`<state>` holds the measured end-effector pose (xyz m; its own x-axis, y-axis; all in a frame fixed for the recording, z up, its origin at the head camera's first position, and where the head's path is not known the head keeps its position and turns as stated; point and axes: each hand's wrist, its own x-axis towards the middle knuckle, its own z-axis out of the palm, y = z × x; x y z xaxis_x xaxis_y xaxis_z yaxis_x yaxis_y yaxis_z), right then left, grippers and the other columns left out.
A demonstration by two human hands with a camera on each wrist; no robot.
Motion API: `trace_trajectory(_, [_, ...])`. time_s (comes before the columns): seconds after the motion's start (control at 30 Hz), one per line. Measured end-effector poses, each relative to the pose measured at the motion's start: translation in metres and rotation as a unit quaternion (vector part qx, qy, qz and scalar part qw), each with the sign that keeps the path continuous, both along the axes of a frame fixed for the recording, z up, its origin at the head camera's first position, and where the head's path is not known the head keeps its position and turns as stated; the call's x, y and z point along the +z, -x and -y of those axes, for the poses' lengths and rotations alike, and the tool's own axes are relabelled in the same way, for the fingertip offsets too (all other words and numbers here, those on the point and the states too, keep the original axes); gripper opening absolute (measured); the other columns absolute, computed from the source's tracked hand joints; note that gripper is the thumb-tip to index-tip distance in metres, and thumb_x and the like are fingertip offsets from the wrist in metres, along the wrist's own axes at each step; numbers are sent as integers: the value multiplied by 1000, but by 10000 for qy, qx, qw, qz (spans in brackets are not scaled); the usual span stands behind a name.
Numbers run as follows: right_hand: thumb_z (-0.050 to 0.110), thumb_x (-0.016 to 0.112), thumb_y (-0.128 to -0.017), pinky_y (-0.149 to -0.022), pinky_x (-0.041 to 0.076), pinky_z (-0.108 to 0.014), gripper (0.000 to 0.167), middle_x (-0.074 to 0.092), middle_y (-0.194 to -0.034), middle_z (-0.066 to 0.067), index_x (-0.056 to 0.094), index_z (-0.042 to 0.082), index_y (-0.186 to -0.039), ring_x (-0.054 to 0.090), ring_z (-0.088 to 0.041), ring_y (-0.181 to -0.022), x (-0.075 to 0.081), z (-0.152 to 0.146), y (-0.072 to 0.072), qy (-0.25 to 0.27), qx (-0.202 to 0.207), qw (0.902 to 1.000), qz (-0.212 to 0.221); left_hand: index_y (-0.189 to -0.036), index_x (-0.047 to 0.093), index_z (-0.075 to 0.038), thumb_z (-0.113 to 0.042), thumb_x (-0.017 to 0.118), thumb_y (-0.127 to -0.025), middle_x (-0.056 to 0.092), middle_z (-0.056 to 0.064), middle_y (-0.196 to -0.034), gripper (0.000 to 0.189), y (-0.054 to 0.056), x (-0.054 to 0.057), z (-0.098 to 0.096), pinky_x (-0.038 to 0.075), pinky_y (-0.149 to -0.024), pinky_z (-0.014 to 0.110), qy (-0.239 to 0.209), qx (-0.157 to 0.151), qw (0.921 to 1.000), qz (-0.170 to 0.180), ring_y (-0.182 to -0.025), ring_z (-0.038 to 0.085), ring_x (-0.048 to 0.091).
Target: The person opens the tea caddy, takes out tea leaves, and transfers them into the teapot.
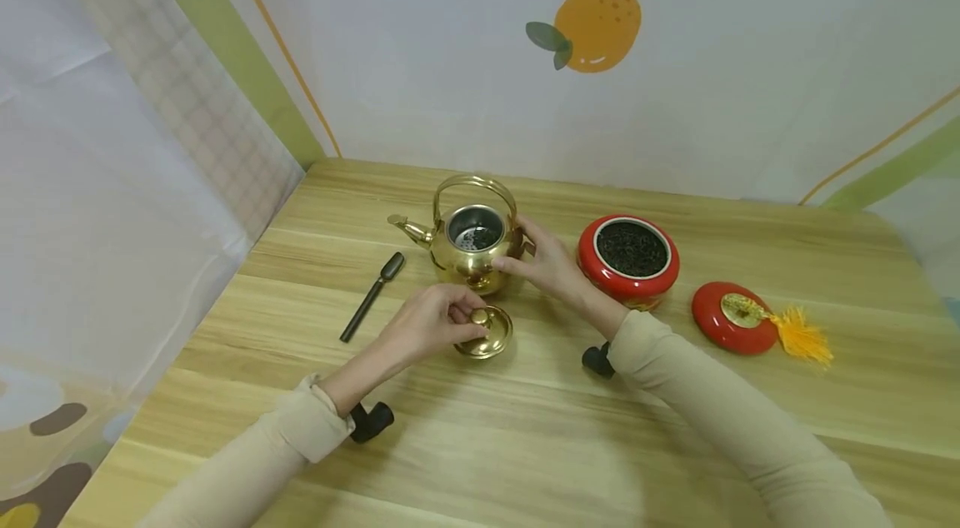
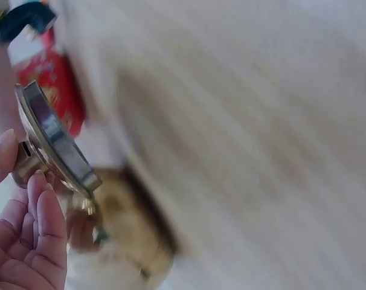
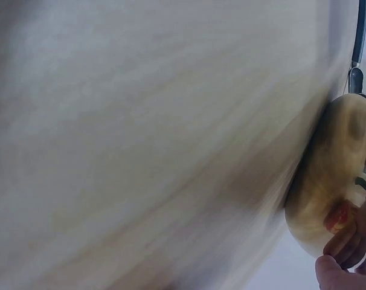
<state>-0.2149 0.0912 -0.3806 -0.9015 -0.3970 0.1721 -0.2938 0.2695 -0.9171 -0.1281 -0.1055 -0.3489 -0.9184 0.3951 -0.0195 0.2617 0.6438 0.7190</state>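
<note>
My left hand (image 1: 431, 320) pinches the knob of a small gold lid (image 1: 497, 336) between thumb and fingers. In the left wrist view the lid (image 2: 59, 139) is tilted on edge, held above the wooden table. Just beyond it stands a shiny gold teapot (image 1: 472, 261), its top uncovered and dark tea leaves (image 1: 476, 240) inside. My right hand (image 1: 551, 266) holds the teapot's right side, thumb on the front of the body and fingers behind by the handle base. In the right wrist view the thumb (image 3: 333, 272) is at the teapot's rounded side (image 3: 319, 175).
A dark tea scoop (image 1: 372, 296) lies left of the teapot. To the right stands a red jar (image 1: 626, 282) filled with dark tea leaves; its red lid (image 1: 716, 328) with a yellow tassel (image 1: 802, 336) lies farther right. A printed cloth (image 1: 480, 95) hangs behind the table (image 1: 495, 445).
</note>
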Motion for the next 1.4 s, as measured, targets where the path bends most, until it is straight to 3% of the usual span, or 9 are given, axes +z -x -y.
trace_trajectory(0.2, [11,74,-81,-110,35,-45,68,47,-139,-16,40,0,-139,39,-28,-133,1,1,0,-97,-46,9999,-30,-98,67,-1,-12,77,-77,69,7,-87,26,7,21,20,55,-66,20,-394,351,9976,-445,-75,13,63])
trace_trajectory(0.37, [9,74,-81,-110,35,-44,65,49,-136,-16,42,1,-138,41,-27,-131,-1,1,0,-102,-76,9999,-26,-99,67,0,-9,76,-78,70,11,-87,25,21,33,29,54,-61,19,-765,934,9880,-959,-73,17,64])
trace_trajectory(0.5, [9,73,-81,-110,35,-44,64,51,-133,-17,43,1,-137,42,-27,-130,0,0,0,-96,-94,9999,-3,-102,69,-2,-13,76,-79,72,11,-87,26,33,35,27,50,-53,16,-1050,1406,9758,-1305,-67,14,62])
trace_trajectory(0.7, [9,73,-81,-110,35,-42,66,52,-131,-17,42,0,-138,44,-28,-128,1,1,-1,-133,-108,9999,-7,-105,70,-1,-13,75,-80,72,13,-93,28,50,27,17,48,-50,12,-1607,1757,9608,-1420,-63,7,61])
trace_trajectory(0.83, [9,73,-81,-110,35,-42,65,53,-131,-16,42,2,-138,45,-27,-127,1,2,-2,-137,-134,9998,51,-105,70,-1,-13,75,-80,72,14,-93,28,58,21,10,48,-50,12,-1698,1844,9544,-1623,-63,11,62])
trace_trajectory(1.07, [10,73,-82,-110,35,-44,65,51,-133,-17,42,1,-138,43,-28,-129,1,1,-3,-155,-126,9998,25,-103,70,1,-11,75,-80,72,15,-89,27,67,14,2,52,-52,15,-1615,1726,9499,-2047,-64,22,67])
trace_trajectory(1.4, [10,73,-82,-112,32,-45,69,45,-141,-17,38,1,-141,38,-29,-134,4,2,-4,-72,-65,9998,175,-102,71,1,-11,75,-80,72,14,-89,25,72,12,-6,51,-45,17,-1432,1582,9490,-2321,-58,19,65])
